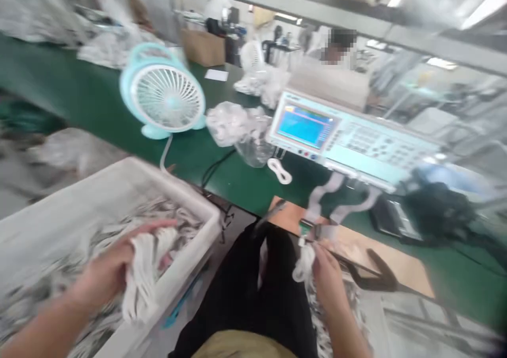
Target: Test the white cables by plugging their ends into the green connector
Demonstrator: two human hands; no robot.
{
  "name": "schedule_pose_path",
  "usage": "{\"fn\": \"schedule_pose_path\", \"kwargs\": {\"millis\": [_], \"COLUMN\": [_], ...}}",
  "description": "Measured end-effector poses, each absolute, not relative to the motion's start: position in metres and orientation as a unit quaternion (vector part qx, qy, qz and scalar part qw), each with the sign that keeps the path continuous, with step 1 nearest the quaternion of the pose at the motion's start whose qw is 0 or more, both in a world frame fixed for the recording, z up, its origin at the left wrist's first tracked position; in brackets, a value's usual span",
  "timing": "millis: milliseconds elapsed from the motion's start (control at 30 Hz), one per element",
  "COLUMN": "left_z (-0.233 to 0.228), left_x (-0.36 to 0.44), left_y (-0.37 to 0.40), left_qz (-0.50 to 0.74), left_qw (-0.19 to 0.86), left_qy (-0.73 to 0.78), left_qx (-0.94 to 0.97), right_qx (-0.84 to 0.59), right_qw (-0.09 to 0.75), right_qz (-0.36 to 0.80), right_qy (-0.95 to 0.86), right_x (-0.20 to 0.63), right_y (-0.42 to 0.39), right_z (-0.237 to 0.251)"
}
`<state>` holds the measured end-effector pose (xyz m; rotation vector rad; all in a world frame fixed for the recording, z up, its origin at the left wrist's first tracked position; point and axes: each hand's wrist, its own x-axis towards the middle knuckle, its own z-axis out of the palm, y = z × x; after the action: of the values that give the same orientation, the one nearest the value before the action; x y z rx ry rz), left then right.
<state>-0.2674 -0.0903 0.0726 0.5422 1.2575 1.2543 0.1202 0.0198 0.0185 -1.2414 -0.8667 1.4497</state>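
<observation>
My left hand [113, 260] is closed around a bundle of white cables [144, 273], above a white bin [194, 213] heaped with more cables. My right hand [327, 268] grips a coiled white cable [304, 263] at the table's front edge. The coil's upper end is close to a small green board [306, 227] on a wooden plate [400, 265]; whether it is plugged in there I cannot tell. Grey ribbon cables [317, 197] run from that board area up to a bench tester [348, 136] with a lit blue screen.
A light-blue fan [168, 99] stands on the green table [237, 181] at the left. Clear plastic bags [253, 136] and a looped white cable [279, 171] lie before the tester. A dark clamp [372, 276] holds the wooden plate. Another person [332, 52] is behind the tester.
</observation>
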Motion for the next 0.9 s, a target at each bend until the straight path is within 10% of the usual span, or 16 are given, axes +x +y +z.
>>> {"fn": "schedule_pose_path", "kwargs": {"millis": [267,667,900], "left_z": [0.064,0.044,0.015], "left_x": [-0.058,-0.017,0.001], "left_y": [0.010,-0.023,-0.025], "left_qz": [0.316,0.376,0.384], "left_qw": [0.773,0.807,0.816], "left_qy": [0.407,0.408,0.421], "left_qx": [0.370,0.204,0.099], "right_qx": [-0.487,-0.530,-0.724], "right_qw": [0.529,0.483,0.274], "right_qz": [0.605,0.560,0.242], "right_qy": [-0.342,-0.414,-0.585], "right_x": [0.118,0.140,0.272], "right_y": [0.023,-0.021,-0.069], "right_z": [0.013,0.016,-0.011]}}
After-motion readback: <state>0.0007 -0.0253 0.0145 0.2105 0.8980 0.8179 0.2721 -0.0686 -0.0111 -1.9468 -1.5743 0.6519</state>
